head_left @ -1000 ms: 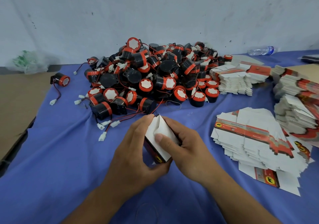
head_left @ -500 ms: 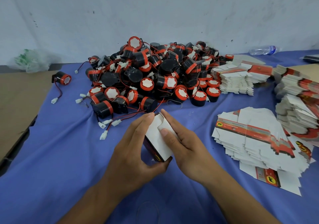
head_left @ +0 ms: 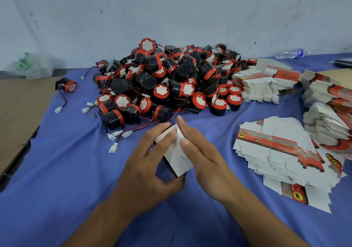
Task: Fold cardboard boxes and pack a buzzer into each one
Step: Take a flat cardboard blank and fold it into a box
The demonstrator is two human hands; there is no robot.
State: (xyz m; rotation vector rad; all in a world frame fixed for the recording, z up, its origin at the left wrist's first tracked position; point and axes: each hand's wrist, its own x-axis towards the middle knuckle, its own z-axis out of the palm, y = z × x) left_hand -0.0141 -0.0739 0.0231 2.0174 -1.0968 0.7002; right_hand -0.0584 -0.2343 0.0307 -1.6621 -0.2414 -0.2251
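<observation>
White cardboard box (head_left: 177, 160) sits between both hands, over the blue cloth (head_left: 57, 170). Left hand (head_left: 150, 172) grips it: thumb under the near corner, fingers across the top flap. Right hand (head_left: 202, 157) is flat-fingered against the box's right side, thumb pressing the white face. Buzzer pile (head_left: 171, 83) is just beyond the grip, flat box blanks (head_left: 276, 147) are fanned out to its right, and a stray buzzer (head_left: 67, 85) is far off to the left.

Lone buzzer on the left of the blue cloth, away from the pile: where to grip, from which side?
Probably from above, grip across the black body of the lone buzzer: it lies on its side, red face turned right, so its curved flanks are free and nothing crowds it. Stay off the wire trailing nearward to the white connector.
</observation>
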